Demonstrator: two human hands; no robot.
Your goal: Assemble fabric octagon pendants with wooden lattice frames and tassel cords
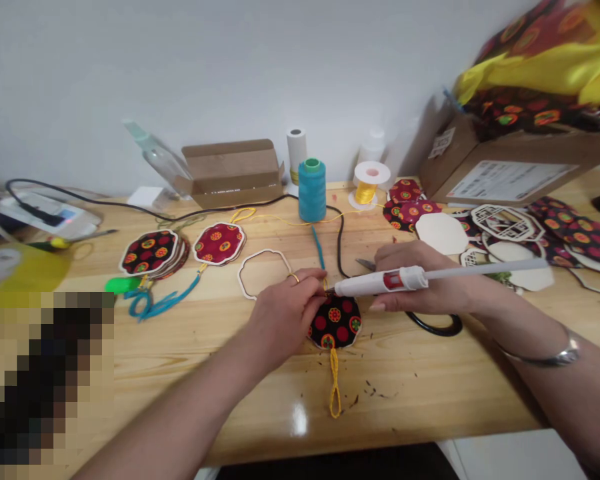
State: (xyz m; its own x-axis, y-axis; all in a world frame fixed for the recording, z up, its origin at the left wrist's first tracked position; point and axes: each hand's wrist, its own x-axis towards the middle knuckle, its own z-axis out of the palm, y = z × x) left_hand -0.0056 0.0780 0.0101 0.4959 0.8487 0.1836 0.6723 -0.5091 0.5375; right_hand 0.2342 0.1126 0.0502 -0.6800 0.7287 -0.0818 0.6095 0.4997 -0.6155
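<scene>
Glue gun in the right hand, grip closed; left hand pinching a floral disc.

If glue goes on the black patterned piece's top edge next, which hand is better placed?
Probably your right hand: it holds the white glue gun, nozzle near the top edge of the black patterned piece. Your left hand is busy, its fingers at that same edge.

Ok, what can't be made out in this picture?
All in the head view:
Upper-left edge of the patterned disc: hidden by the left hand.
Middle of the scissors: behind the right hand and glue gun.
Print on the box label: too blurred.
Fabric heap: cut off by top edge.
</scene>
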